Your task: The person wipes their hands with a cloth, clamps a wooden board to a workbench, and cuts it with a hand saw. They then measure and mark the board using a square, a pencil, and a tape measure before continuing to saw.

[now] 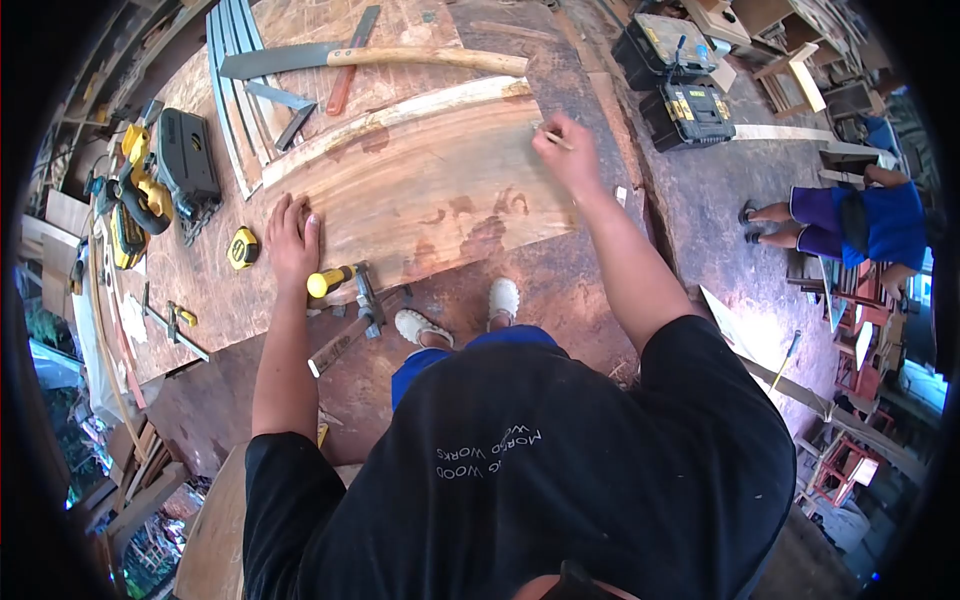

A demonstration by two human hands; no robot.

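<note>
A wide wooden board with a pale rough edge and dark stains lies across the workbench. Near the board's right end, my right hand is closed on a pencil, its tip close to the surface. My left hand lies flat at the left end, fingers stretched out. Beside it sits a yellow and black tape measure. A tool with a yellow and black handle and a hammer lie at the board's near left corner. Beyond the board are a handsaw and a square.
Metal bars lie at the far left of the bench, near a dark case and yellow power tools. A clamp lies lower left. Tool boxes stand on the right. A person in blue stands farther right.
</note>
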